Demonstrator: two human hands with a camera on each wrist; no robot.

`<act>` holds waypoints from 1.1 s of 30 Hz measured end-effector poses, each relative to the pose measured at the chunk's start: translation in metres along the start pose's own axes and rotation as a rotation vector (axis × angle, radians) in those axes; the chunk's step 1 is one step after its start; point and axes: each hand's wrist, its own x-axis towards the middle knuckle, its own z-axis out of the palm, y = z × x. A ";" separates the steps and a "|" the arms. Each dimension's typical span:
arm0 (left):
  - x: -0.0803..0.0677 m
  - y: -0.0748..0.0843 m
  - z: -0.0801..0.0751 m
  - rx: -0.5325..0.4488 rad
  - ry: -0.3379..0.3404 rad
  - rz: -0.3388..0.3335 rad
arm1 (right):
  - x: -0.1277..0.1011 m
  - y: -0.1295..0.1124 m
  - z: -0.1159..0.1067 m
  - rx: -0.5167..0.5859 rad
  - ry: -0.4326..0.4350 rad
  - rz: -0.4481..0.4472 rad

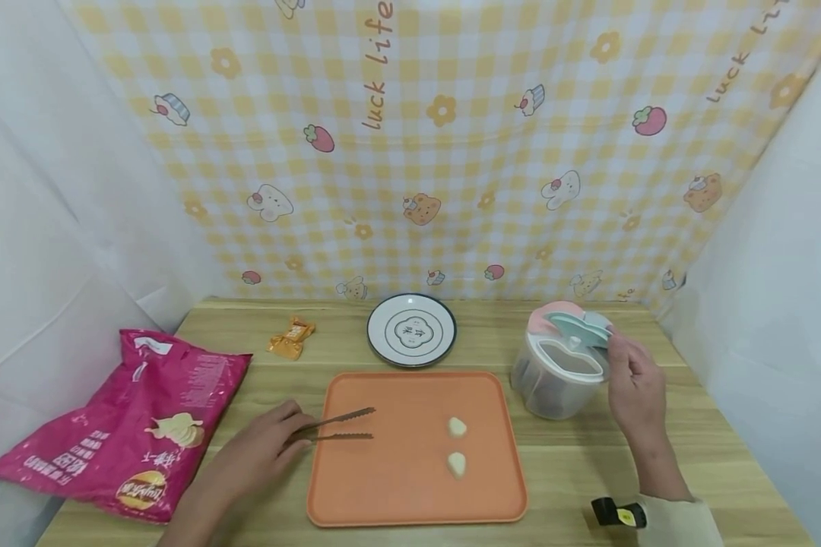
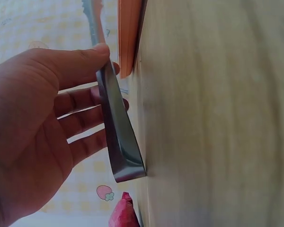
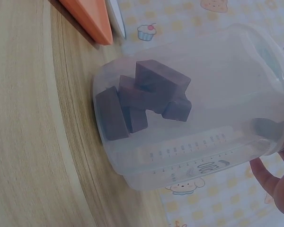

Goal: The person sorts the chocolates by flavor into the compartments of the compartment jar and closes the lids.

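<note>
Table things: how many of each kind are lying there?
Orange tray: 1
Pale pieces on the tray: 2
Metal tongs: 1
Plate: 1
Clear lidded jar: 1
Pink snack bag: 1
Orange wrapped sweet: 1
Total: 8

Metal tongs (image 1: pixel 335 425): serrated tips, arms slightly apart, lying level across the orange tray's left edge. Translucent plastic jar (image 1: pixel 557 376): upright right of the tray, dark brown blocks (image 3: pixel 142 97) inside, teal flip lid (image 1: pixel 580 328) raised.
</note>
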 end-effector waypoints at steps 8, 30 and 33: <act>0.001 -0.001 0.000 0.010 -0.036 -0.023 | 0.000 0.002 -0.001 0.009 -0.008 0.016; 0.048 0.049 -0.020 0.006 0.072 0.163 | 0.000 0.002 -0.002 0.018 -0.003 0.003; 0.071 0.067 -0.022 0.026 0.084 0.278 | 0.000 0.001 -0.002 0.015 -0.014 0.022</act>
